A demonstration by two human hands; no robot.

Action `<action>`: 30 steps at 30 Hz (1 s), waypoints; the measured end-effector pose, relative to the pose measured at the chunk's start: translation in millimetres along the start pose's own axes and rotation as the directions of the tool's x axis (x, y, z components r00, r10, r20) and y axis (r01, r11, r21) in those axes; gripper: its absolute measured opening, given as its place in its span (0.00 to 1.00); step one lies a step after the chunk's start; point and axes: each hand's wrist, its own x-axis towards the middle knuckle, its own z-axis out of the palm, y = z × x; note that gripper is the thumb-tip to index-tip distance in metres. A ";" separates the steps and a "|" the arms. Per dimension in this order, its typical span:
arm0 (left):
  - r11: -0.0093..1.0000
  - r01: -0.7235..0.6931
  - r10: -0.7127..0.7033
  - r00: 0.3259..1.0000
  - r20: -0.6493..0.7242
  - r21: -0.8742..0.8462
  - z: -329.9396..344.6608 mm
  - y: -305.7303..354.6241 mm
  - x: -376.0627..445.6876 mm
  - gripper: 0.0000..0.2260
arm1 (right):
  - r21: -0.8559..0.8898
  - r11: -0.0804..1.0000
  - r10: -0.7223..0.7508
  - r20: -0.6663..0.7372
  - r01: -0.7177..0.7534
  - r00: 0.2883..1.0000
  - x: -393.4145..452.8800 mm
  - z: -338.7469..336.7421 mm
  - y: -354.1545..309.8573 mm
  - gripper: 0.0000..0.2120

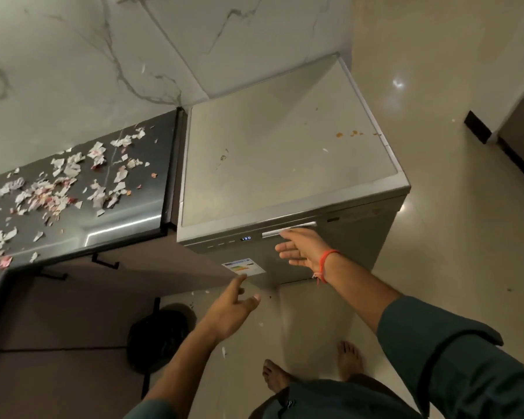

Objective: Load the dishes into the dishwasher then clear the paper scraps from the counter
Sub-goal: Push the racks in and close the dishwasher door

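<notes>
**Dishwasher shut, scraps on counter, both hands free**

- Dishwasher (288, 164): one, grey, freestanding, door closed; a lit display (246, 238) shows on its control strip and one energy label (243, 267) is stuck on the door front. A few small orange specks lie on its top.
- Door handle (288, 229): one, a silver recess at the top of the door.
- Right hand (304, 251): one, fingers straight and spread, grasping nothing; fingertips just below the handle, whether touching it cannot be told. A red thread (325, 266) circles the wrist.
- Left hand (232, 313): one, fingers relaxed, holding nothing, in front of the lower door near the label.
- Counter (139, 219): one, dark, left of the dishwasher.
- Paper scraps (58, 189): many, too many to count, strewn over the counter, well apart from both hands; a few more lie on the floor (454, 237).
- Black bin (158, 337): one, on the floor under the counter.
- Bare feet: two, near edge.
</notes>
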 end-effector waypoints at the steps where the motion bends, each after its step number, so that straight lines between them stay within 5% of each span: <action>1: 1.000 -0.002 0.002 1.000 -0.021 -0.016 -1.6 -1.7 -1.1 0.32 | -0.030 1.000 -0.005 0.013 0.006 1.000 -1.3 3.0 -1.6 0.10; 11: 0.988 -0.035 0.001 0.973 -0.230 -0.147 -31.1 -38.2 -20.0 0.30 | -0.267 0.960 -0.054 0.141 0.090 0.989 -14.1 56.5 -28.1 0.04; 20: 0.972 -0.075 -0.007 0.939 -0.344 -0.223 -80.5 -73.9 -20.2 0.32 | -0.475 0.857 -0.108 0.210 0.198 0.972 -17.3 138.8 -44.8 0.12; 30: 0.929 -0.105 -0.052 0.911 -0.408 -0.354 -120.2 -137.0 -21.1 0.31 | -0.637 0.749 0.017 0.294 0.183 0.956 -14.0 231.4 -25.5 0.09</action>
